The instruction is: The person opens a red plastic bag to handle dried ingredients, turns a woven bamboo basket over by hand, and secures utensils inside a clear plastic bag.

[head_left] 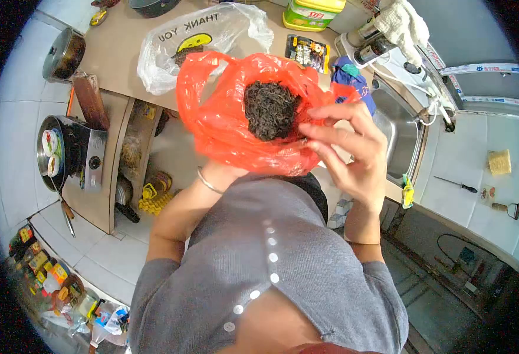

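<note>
Dark shreds (271,110) in red bag (218,138), left of right hand (360,147), with fingers parted, perhaps touching its edge; left hand (227,171) mostly hidden beneath, grip not discernible. Could spill if tipped by slack support.

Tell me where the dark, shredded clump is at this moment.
In the head view, the dark clump sits inside the red bag, upper centre of the picture, just left of the right hand.
</note>
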The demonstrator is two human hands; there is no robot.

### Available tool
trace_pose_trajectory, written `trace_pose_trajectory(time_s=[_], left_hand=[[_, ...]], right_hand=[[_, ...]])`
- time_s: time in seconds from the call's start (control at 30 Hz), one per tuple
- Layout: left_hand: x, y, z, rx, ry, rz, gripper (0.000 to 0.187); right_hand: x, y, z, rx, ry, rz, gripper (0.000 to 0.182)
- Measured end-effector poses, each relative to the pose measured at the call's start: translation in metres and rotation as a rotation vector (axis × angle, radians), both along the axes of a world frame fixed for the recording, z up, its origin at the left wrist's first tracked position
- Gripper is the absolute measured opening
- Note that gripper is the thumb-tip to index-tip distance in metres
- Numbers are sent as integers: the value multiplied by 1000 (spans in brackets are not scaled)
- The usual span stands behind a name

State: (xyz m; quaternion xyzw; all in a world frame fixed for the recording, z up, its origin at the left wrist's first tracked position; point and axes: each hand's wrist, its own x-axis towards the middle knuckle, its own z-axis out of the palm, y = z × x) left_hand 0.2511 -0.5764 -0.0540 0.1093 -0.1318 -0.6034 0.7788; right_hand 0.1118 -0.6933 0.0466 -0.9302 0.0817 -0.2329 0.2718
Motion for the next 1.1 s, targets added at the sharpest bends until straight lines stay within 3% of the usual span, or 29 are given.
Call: trace_pose_trajectory(time_s=[0.07, 0.17, 0.2, 0.23, 0.3, 0.33, 0.43, 0.5, 0.6, 0.9, 1.1], left_hand=[[1, -5, -4, 40, 154, 0, 44], [0, -8, -13, 114, 59, 37, 43], [-2, -7, -10, 122, -3, 73, 44], [-5, -6, -9, 121, -2, 71, 44], [-10, -5, -8, 172, -87, 90, 46], [-9, -2, -13, 99, 119, 20, 47], [-12, -4, -4, -1, 125, 12, 47], [-11, -2, -10, -33, 249, -44, 47], [-16, -4, -9, 82, -57, 114, 46], [-11, -4, -17, 67, 30, 93, 47], [-14, -7, -21, 56, 91, 63, 47]], right_hand=[[3, -4, -1, 225, -70, -51, 22], [14, -8, -7, 123, -117, -83, 19], [15, -5, -3, 113, -38, -54, 33], [19, -1, 0, 112, -37, -56, 33], [27, 7, 2, 45, 98, 6, 50], [29, 11, 0, 53, 113, 12, 62], [36, 12, -9, 11, 189, 34, 63], [38, 9, -13, 31, 208, 30, 59], [41, 1, -12, 44, 298, 62, 51], [49, -32, -16, 165, 189, 206, 30], [51, -49, -17, 371, 310, 186, 22]])
